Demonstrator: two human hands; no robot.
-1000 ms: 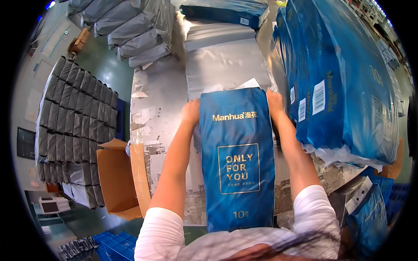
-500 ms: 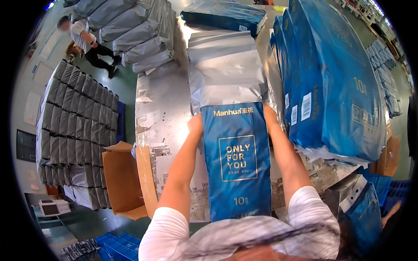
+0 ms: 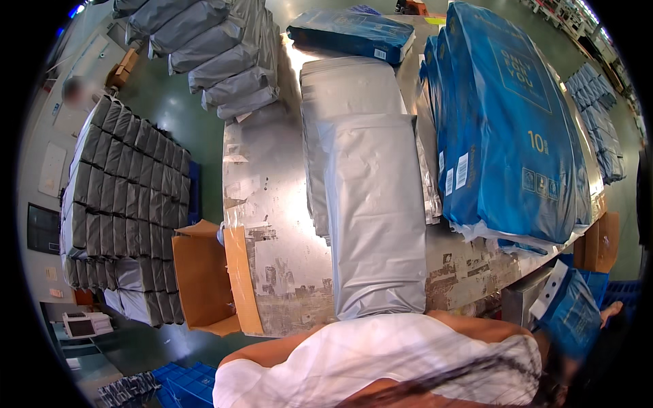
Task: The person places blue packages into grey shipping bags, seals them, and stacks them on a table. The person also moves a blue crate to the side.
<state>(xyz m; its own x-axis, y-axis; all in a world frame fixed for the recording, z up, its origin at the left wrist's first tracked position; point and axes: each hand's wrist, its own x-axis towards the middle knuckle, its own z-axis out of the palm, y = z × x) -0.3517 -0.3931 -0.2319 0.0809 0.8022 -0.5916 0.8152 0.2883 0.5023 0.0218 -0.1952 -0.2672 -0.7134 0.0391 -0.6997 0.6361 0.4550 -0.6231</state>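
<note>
A filled grey plastic mailing bag [image 3: 377, 211] lies lengthwise on the worktable [image 3: 272, 272], its near end bunched against my white shirt. None of the blue package shows now. Both my forearms bend in toward that near end, but the shirt and the bag's end hide both hands, so their fingers and grip cannot be seen. Under and beyond the filled bag is a stack of flat grey bags [image 3: 354, 81]. To the right stand several large blue packages [image 3: 524, 136], upright and leaning together.
One blue package [image 3: 350, 34] lies at the table's far end. Filled grey bags [image 3: 211, 54] are piled at the far left. An open cardboard box [image 3: 201, 279] adjoins the table's left edge, near a tall stack of grey bags [image 3: 126, 204]. A person [image 3: 73, 95] is partly visible beyond.
The blue package, earlier partly in a grey bag between my hands, is now covered by grey plastic. The bag has come nearer my body, and my hands have drawn back out of sight.
</note>
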